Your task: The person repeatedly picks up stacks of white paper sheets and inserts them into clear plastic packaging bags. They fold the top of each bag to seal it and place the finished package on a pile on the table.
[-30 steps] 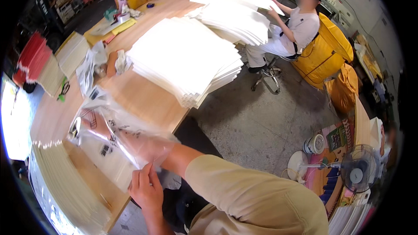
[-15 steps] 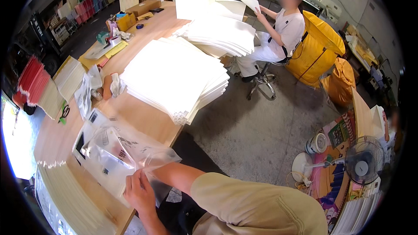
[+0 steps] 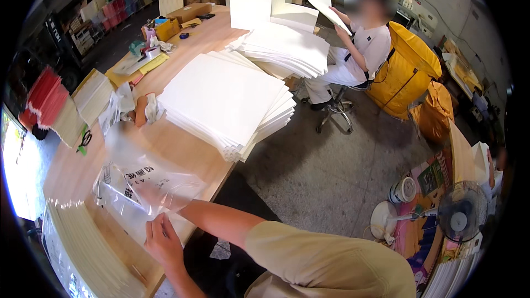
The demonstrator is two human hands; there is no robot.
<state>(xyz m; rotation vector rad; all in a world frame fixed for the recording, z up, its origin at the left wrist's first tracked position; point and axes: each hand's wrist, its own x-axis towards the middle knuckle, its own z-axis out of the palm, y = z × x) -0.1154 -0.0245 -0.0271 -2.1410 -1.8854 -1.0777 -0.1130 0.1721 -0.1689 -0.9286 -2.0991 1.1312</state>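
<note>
The clear bag (image 3: 124, 179) lies creased and puffed on the desk (image 3: 179, 143), close to the edge that runs past the person. Along that edge it sits between the wrapped stack (image 3: 83, 254), at the desk's near left corner, and the white stack (image 3: 218, 91) farther up, whose lowest corner juts toward the same edge.

The relation that counts is between the bag's lip and the two hands. The lip seems to face the desk's edge, toward the body. The right forearm crosses that edge from the right and points left into the bag, so the right hand (image 3: 152, 194) is inside, behind the film; whether its grip is clenched or loose cannot be told. The left hand (image 3: 164, 240) is on the body side of the lip, below the right wrist, its thumb and fingers drawn together and apparently pinching the film there. Of the two, the left is nearer the lip, while the right reaches deeper.

The bag's long axis is hard to read through the folds; the film spreads widest from left to right, slanting down toward the desk's edge. The scissors (image 3: 84, 140) lie beyond it, near the desk's far left edge, well apart from both hands.
</note>
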